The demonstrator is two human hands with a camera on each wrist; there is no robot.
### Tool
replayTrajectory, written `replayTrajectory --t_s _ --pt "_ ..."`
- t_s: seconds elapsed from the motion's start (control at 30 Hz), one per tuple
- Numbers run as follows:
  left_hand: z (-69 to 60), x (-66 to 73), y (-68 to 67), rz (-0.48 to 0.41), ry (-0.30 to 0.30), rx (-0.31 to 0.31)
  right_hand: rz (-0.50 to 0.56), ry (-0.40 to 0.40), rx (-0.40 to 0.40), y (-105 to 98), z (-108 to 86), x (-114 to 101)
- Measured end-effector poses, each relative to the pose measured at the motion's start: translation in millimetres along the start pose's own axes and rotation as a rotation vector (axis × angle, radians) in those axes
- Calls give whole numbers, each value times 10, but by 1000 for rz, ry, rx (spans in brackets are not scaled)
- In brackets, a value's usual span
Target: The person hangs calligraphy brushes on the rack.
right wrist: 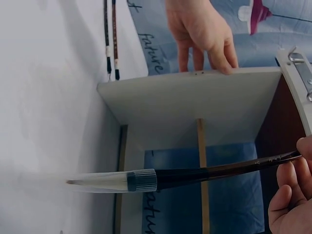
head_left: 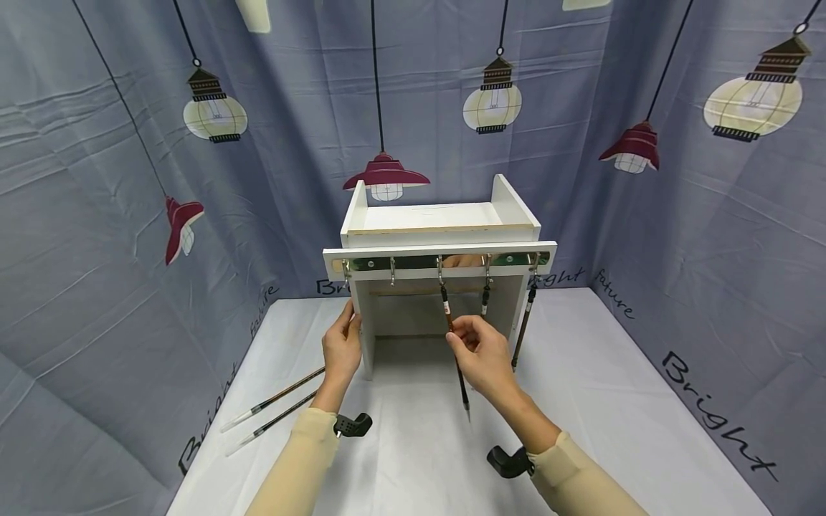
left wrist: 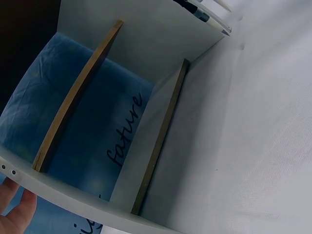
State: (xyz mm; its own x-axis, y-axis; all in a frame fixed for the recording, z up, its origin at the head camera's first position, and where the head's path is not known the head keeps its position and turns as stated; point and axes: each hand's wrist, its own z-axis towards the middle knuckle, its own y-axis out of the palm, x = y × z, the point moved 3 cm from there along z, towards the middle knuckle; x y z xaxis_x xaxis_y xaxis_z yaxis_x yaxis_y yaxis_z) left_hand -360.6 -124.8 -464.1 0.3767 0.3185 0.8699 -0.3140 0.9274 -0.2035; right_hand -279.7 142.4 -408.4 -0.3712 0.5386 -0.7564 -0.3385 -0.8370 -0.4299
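Observation:
A white wooden stand (head_left: 440, 236) with a hook rail across its front stands on the table. My right hand (head_left: 479, 351) pinches the handle of a calligraphy brush (head_left: 462, 383) hanging from the middle hook, tip down. In the right wrist view, this brush (right wrist: 180, 178) shows a dark handle and a pale tip; the right hand (right wrist: 295, 190) is at its handle. My left hand (head_left: 342, 347) rests its fingers against the stand's left side panel, near the front edge. In the right wrist view, the left hand's fingers (right wrist: 219, 61) touch that panel (right wrist: 190, 100).
Two more brushes, a near one (head_left: 525, 319) and one partly hidden (head_left: 485, 297), hang on the right hooks. Two loose brushes (head_left: 277, 396) lie on the white table (head_left: 413, 459), left of the stand. A printed curtain (head_left: 290, 143) surrounds the table's back and sides.

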Motion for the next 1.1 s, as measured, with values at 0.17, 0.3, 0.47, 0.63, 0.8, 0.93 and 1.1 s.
replayTrajectory --t_s 0.17,0.3,0.47,0.63,0.8,0.93,1.1 --pt "0 -10 -1 2 1 0 8 3 -1 3 -3 -15" --pt "-4 -14 -4 3 1 2 12 7 -6 13 2 -28" --pt "-1 -26 0 10 16 1 8 21 -15 36 26 -21" --pt "0 -38 7 4 23 -10 4 45 -22 68 42 17" --pt "-6 -35 7 -2 14 -15 -1 50 -17 99 52 50" --pt "-6 -38 2 -1 14 -15 0 57 -15 123 61 65" --pt "-8 -42 0 5 17 -16 -4 66 -27 174 91 92"
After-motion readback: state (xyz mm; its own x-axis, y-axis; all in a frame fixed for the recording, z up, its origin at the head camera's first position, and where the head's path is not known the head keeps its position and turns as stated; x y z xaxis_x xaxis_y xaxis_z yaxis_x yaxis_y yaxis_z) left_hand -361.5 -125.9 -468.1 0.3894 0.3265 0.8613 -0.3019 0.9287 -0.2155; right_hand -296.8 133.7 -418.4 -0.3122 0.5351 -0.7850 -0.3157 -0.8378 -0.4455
